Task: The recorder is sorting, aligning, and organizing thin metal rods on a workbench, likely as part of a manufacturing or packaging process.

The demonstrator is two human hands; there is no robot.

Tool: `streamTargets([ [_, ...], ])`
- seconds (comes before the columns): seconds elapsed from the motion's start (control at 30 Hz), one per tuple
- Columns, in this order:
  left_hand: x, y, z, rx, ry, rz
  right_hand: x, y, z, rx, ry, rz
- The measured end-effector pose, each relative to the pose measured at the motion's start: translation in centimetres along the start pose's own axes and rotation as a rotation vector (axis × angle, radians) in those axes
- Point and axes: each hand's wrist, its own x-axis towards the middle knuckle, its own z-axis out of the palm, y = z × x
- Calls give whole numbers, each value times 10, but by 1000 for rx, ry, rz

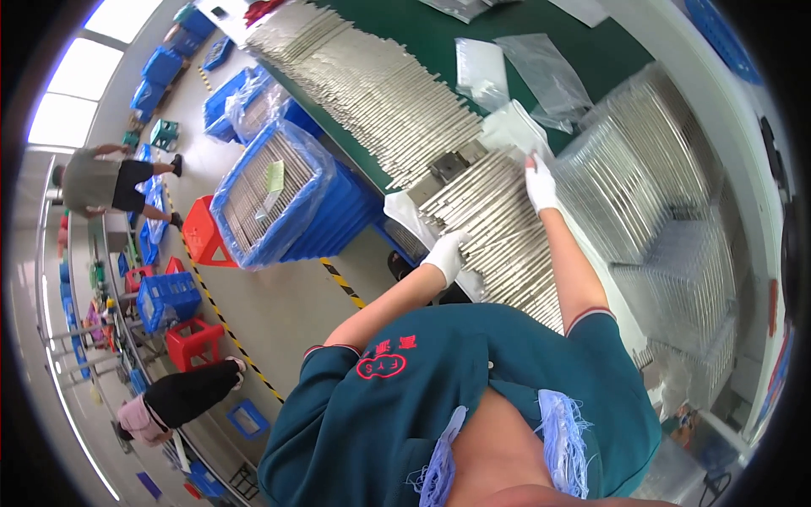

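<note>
Slim silvery metal rods (494, 224) lie side by side in a dense row in front of me. My left hand (448, 255), in a white glove, has its fingers curled at the left ends of several rods. At their right ends is my right hand (541, 184), also gloved in white, its fingers drawn together against the rods. A small dark block (448, 167) sits at the far end of this batch. Beyond it, a longer row of similar rods (363, 89) covers the green tabletop (405, 25). White sheeting (515, 127) shows beside the near rods.
Clear plastic trays (625, 186) stand stacked on the right, near clear plastic bags (545, 76). To the left, a stack of blue crates (325, 211) holds rods under plastic wrap, beside a red stool (207, 232). Two people (101, 182) are farther left, across a striped floor line.
</note>
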Motion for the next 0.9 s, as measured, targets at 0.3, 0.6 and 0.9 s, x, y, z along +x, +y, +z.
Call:
streamTargets([
  [0.3,-35,20,-75,-31,-478,-246,-79,9,-15,-415,96,-245],
  [0.6,-72,135,-121,1011,-25,302,-74,0,2,-421,218,-247],
  [0.9,13,400,-142,1778,231,1169,-93,-134,57,70,417,-89],
])
